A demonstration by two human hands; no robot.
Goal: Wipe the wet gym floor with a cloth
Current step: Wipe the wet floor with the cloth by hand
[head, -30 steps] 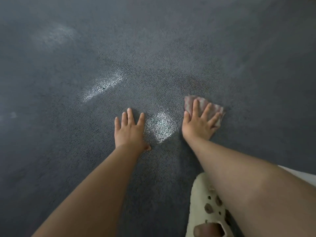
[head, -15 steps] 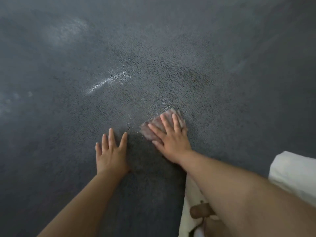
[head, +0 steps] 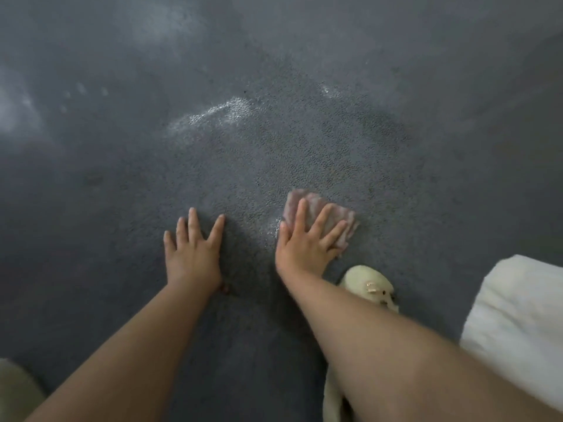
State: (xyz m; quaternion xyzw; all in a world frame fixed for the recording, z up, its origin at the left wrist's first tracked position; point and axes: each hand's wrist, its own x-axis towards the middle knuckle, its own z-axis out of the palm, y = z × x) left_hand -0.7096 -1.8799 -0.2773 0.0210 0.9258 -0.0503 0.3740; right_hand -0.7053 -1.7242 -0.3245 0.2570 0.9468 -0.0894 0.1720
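Here: two hands, one cloth, dark floor

Presently listed, one dark grey speckled gym floor [head: 304,153], filling the view. Item: a pinkish cloth [head: 320,213], crumpled flat on the floor right of centre, near the person. Item: right hand [head: 307,242], fingers straight and spread, palm down on the cloth, pressing it to the floor; the cloth shows beyond the fingertips and at the far right edge of the hand. Item: left hand [head: 192,254], fingers straight and spread, flat on the bare floor just left of the cloth hand, holding nothing. Item: a pale shining wet streak [head: 219,114], farther out and left of the cloth; a small glint [head: 274,228] just beside the cloth's left edge. Item: a cream clog [head: 370,287], near right, partly under the right forearm. Item: white fabric [head: 518,324], at the right edge
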